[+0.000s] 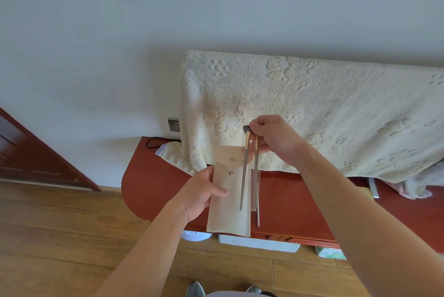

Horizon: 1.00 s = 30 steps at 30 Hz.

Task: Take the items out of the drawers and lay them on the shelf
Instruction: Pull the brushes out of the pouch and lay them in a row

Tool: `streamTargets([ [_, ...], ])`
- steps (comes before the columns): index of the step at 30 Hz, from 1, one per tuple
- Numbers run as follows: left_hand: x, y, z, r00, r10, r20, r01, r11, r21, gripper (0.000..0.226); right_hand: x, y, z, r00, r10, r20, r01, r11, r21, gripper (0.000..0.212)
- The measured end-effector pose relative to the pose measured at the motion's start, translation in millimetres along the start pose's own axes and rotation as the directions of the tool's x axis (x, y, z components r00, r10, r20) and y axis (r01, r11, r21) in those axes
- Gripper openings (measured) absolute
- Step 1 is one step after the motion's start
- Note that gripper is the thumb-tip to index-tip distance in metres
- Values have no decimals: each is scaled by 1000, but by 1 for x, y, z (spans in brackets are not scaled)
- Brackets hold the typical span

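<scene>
Above the red shelf (288, 198), beside one draped cream towel (312, 109), one beige snap pouch (230, 210) is gripped along its left edge by the closed left hand (204, 193), while two chopsticks (245, 176) are pinched at their tops by the right hand (276, 138).

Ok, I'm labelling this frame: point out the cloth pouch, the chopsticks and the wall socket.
cloth pouch (230, 215), head view, on its bare front panel.
chopsticks (244, 171), head view, on the left stick's metal shaft.
wall socket (173, 125), head view, on its faceplate.
</scene>
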State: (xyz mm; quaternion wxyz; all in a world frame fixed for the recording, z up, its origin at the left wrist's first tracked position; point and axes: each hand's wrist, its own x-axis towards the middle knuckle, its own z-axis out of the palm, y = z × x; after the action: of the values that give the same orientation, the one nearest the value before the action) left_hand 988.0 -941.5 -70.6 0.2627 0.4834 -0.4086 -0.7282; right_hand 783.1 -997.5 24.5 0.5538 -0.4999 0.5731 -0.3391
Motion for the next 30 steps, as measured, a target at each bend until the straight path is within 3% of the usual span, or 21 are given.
streamTargets([
  [8, 10, 8, -3, 996, 51, 75, -42, 991, -126, 74, -2, 7, 9, 1000, 8, 6, -8, 999, -42, 22],
  [11, 12, 10, -1, 990, 67, 125, -42, 981, -190, 63, -2, 8, 10, 1000, 10, -3, -10, 999, -53, 22],
  [14, 12, 14, 6, 999, 14, 33, -6, 972, -236, 49, -1, 8, 8, 1000, 10, -3, -10, 999, -51, 22],
  [20, 26, 12, 9, 981, 13, -194, -44, 987, -154, 34, 1, 9, -1, 998, -11, -69, 9, 1000, -25, 19],
  [30, 41, 5, 16, 955, 79, -286, -100, 993, -58, 26, 5, 44, -9, 989, 26, -144, -46, 989, -140, 19],
])
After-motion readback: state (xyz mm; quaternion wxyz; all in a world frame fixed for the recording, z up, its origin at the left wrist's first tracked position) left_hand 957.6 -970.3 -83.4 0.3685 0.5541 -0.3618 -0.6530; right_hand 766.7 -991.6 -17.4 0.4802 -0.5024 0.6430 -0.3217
